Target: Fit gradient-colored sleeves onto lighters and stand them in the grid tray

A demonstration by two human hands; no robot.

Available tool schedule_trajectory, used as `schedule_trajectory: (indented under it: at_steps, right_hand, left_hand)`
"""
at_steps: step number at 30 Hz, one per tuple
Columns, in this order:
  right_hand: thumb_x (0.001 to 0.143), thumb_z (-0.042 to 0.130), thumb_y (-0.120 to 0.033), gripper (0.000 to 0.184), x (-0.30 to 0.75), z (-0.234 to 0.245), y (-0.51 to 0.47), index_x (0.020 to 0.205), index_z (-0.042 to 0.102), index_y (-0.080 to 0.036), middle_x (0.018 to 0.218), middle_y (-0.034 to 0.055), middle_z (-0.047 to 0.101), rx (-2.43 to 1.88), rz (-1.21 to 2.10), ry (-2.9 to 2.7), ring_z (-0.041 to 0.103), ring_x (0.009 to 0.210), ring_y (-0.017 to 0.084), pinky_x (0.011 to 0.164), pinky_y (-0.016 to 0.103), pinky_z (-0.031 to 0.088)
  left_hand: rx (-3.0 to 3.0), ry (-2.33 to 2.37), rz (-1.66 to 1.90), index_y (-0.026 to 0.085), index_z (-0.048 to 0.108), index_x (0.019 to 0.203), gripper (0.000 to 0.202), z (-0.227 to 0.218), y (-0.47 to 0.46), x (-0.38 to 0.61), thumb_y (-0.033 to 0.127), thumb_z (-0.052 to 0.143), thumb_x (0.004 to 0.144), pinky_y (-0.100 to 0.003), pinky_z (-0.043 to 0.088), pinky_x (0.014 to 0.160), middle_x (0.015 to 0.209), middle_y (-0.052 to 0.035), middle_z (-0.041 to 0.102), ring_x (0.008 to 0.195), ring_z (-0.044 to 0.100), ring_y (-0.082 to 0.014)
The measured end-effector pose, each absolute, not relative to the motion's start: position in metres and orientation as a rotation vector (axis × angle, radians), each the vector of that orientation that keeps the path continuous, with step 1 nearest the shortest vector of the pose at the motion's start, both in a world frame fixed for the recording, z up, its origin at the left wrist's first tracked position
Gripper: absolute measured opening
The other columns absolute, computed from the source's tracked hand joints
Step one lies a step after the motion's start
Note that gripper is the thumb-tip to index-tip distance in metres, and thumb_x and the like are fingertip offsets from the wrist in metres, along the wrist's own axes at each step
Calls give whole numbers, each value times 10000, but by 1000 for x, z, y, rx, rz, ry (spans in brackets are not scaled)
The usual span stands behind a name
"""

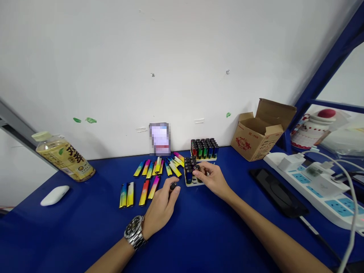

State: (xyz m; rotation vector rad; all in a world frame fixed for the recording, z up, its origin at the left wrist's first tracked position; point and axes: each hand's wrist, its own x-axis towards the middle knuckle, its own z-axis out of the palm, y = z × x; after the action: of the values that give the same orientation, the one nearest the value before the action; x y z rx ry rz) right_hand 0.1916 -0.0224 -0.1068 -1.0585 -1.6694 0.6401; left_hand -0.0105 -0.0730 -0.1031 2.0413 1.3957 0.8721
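My left hand [162, 206], with a metal watch [134, 232] at its wrist, has thumb and fingers closed around a black-ended lighter [173, 185]; its body is mostly hidden. Over the nearer white tray [195, 184], my right hand [212, 177] pinches another black-ended lighter [196, 167]. Several lighters [189, 175] stand upright in that tray, black ends up. Left of the trays, loose lighters in shiny yellow, blue, pink and red lie in a scattered group [157, 165]. Closer to me lie a red-yellow lighter [144, 192] and a blue-yellow lighter [123, 195].
Behind, a second tray [211, 159] holds rows of upright lighters. A phone-like screen [160, 138] leans on the wall. An open cardboard box [250, 138], black phone [278, 191] and power strip [309, 185] are right; a bottle [64, 155] and white case [55, 195] left.
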Motion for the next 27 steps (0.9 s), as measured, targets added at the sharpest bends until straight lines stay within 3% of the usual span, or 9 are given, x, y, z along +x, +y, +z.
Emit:
schedule_trajectory:
  at_steps: [3,7,14,19,23,27]
  right_hand:
    - [804,615,-416,266,191,-109,-23,710,637,-168,531,-24,503,-1086,668,-1666,454,515,126,519,244,347]
    - [848,557,-448,388,193,-108,-23,573,569,-175,501,-9,523,-1150,512,-1799,448,483,123,509,243,327]
    - [875,447,-589,530,200,-102,-21,537,504,-185,523,12,507,-1377,203,-2079,424,484,127,504,250,228]
    - [925,327,-558,576,200,-104,-21,478,364,-198,434,-19,375,-1476,302,-2041,318,415,110,486,255,186]
    - [949,272,-503,552,200,-103,-23,505,390,-197,455,-8,423,-1435,388,-2010,371,441,121,502,256,218]
    - [957,231,-478,551,202,-101,-25,537,447,-194,472,-3,464,-1364,454,-1986,413,468,134,520,260,248]
  left_hand:
    - [1960,1321,882,203,492,877,340,-105,-73,-12,430,251,956,-259,311,514,593,46,410,515,405,-128]
    - [1849,1240,926,203,407,661,418,-107,-72,-13,442,226,952,-262,316,540,603,26,412,551,392,-123]
    - [1616,1311,984,201,375,531,509,-99,-69,-11,500,230,917,-233,255,443,485,45,330,447,298,-91]
    - [1385,1280,960,214,358,501,520,-103,-66,-13,486,191,912,-222,189,386,387,67,246,354,229,-76]
    - [1273,1240,977,210,344,493,461,-106,-65,-13,418,260,895,-203,154,367,396,71,254,347,193,-61]
    - [1164,1216,968,213,356,501,496,-108,-64,-13,490,242,896,-201,146,350,370,76,249,324,175,-59]
